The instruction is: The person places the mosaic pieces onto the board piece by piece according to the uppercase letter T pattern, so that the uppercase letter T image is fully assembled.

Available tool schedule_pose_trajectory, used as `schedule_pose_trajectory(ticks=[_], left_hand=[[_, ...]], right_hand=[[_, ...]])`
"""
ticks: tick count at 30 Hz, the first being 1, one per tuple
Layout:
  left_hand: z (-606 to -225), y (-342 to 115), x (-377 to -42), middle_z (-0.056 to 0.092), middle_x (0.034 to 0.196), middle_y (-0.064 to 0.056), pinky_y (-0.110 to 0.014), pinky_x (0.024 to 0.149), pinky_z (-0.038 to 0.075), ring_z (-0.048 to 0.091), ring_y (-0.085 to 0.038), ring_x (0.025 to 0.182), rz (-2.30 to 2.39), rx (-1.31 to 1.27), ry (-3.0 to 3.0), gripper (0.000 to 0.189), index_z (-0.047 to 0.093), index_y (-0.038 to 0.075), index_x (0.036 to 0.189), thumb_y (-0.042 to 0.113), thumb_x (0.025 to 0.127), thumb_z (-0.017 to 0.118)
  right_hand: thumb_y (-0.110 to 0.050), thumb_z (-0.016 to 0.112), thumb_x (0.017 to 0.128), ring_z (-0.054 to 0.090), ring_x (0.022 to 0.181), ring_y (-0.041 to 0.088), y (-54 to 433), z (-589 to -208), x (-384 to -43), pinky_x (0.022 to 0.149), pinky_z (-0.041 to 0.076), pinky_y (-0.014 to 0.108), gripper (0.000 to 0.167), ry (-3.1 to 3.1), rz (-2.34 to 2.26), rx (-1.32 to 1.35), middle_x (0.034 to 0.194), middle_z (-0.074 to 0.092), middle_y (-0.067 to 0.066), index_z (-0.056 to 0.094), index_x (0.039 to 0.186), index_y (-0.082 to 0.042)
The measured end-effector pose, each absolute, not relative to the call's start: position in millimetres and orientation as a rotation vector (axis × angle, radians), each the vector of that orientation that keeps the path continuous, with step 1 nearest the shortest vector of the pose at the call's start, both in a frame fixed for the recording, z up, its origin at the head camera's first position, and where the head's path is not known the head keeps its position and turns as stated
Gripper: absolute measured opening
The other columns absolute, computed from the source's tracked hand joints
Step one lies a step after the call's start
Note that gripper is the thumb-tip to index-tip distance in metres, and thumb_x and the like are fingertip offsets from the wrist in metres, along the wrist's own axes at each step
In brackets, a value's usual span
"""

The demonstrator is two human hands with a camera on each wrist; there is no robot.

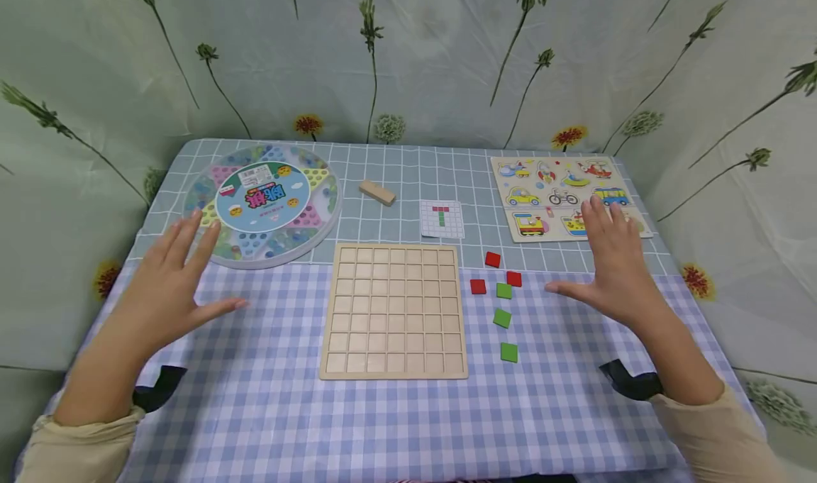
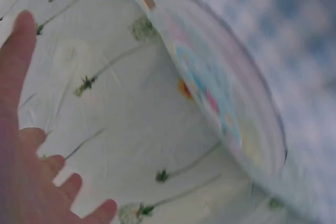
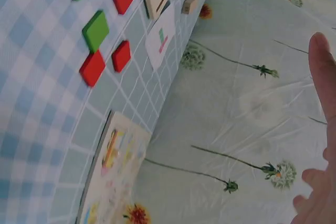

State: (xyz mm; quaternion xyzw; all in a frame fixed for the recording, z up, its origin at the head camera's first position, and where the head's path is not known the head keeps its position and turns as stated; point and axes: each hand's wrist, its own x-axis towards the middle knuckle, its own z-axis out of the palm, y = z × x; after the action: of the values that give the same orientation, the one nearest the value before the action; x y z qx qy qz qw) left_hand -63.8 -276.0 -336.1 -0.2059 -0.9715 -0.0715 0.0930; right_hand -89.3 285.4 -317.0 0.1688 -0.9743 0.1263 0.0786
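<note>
Holds left hand [image 1: 167, 290] spread and empty near one round game [image 1: 262, 198], far left; holds right hand [image 1: 614, 269] likewise spread, gripping nothing, near one puzzle [image 1: 554, 208], far right, with long axis left to right. In the middle, see one grid [image 1: 392, 313], nearly square, lying flat. Right of it, count three red tiles [image 1: 478, 286] and three green tiles [image 1: 502, 318]. Beyond, find one card [image 1: 449, 220] and one block [image 1: 377, 192], slanting lengthwise from far left to near right.

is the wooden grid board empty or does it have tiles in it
Empty: every square of the wooden grid board shows bare wood, and the three red tiles and three green tiles lie beside it.
</note>
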Motion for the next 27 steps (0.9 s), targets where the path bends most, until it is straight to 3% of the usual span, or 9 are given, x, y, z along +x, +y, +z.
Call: schedule_pose_trajectory(ticks=[5, 8, 12, 17, 27], left_hand=[[-365, -248, -58, 0.014, 0.147, -0.016, -0.051, 0.103, 0.016, 0.014, -0.035, 0.132, -0.406, -0.721, -2.723, 0.101, 0.017, 0.007, 0.144, 0.074, 0.074, 0.042], [-384, -229, -54, 0.021, 0.145, -0.016, -0.048, 0.104, 0.019, 0.019, -0.034, 0.131, -0.525, -0.766, -2.668, 0.096, 0.019, 0.006, 0.144, 0.072, 0.076, 0.039], [-407, -207, -49, 0.026, 0.143, -0.016, -0.044, 0.103, 0.022, 0.025, -0.035, 0.128, -0.692, -0.801, -2.685, 0.094, 0.022, 0.003, 0.143, 0.064, 0.077, 0.051], [-423, -191, -44, 0.027, 0.143, -0.013, -0.047, 0.099, 0.027, 0.027, -0.033, 0.128, -0.88, -0.78, -2.832, 0.094, 0.024, 0.002, 0.142, 0.044, 0.073, 0.071], [-439, -184, -44, 0.029, 0.142, -0.015, -0.046, 0.101, 0.025, 0.028, -0.032, 0.128, -1.1, -0.743, -2.982, 0.091, 0.026, 0.002, 0.141, 0.042, 0.073, 0.071]], right_hand=[[-0.017, 0.086, 0.057, 0.008, 0.134, 0.029, 269, -329, -88, 0.1, 0.016, 0.06, 0.115, -2.806, 0.76, 0.542, 0.148, 0.015, 0.009, 0.013, 0.146, -0.018], [-0.009, 0.084, 0.059, 0.02, 0.131, 0.03, 257, -340, -87, 0.097, 0.025, 0.057, 0.104, -2.76, 0.879, 0.571, 0.144, 0.025, 0.012, 0.024, 0.144, -0.016], [-0.008, 0.082, 0.062, 0.031, 0.127, 0.029, 243, -360, -87, 0.095, 0.032, 0.053, 0.092, -2.738, 0.965, 0.583, 0.138, 0.036, 0.013, 0.034, 0.14, -0.013], [-0.008, 0.079, 0.067, 0.036, 0.124, 0.027, 230, -385, -89, 0.096, 0.033, 0.048, 0.079, -2.742, 1.121, 0.558, 0.135, 0.041, 0.01, 0.04, 0.135, -0.01], [-0.011, 0.076, 0.071, 0.042, 0.118, 0.027, 219, -424, -93, 0.096, 0.035, 0.044, 0.069, -2.786, 1.31, 0.448, 0.13, 0.046, 0.011, 0.044, 0.131, -0.005]])
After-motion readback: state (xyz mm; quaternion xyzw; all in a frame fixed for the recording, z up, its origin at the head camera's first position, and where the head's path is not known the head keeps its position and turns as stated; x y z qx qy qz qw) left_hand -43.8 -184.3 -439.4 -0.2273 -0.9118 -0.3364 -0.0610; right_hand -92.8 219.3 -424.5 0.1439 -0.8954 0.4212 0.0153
